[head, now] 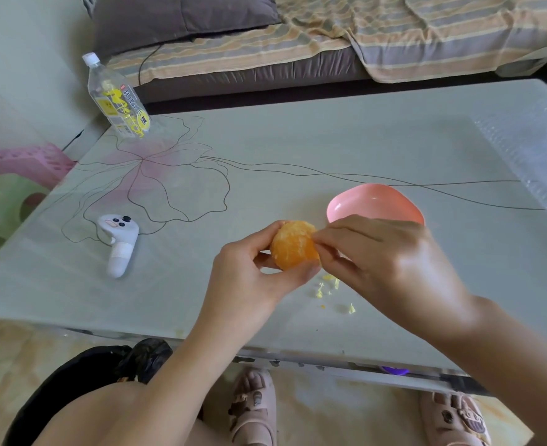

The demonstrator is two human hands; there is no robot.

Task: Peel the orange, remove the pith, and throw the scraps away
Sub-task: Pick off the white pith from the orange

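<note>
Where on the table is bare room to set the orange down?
Bare: the wide stretch between bottle and pink bowl, and the patch between white controller and left hand. Crowded: pith scraps below the right hand, near the bowl.

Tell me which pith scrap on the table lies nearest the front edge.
The lone scrap, set apart toward you; the other scraps cluster farther back, closer to the orange.

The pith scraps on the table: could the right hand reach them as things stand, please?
Probably yes: the pith scraps lie bare on the table close by the right hand, nothing over them, though its fingers now pinch at the orange.
</note>
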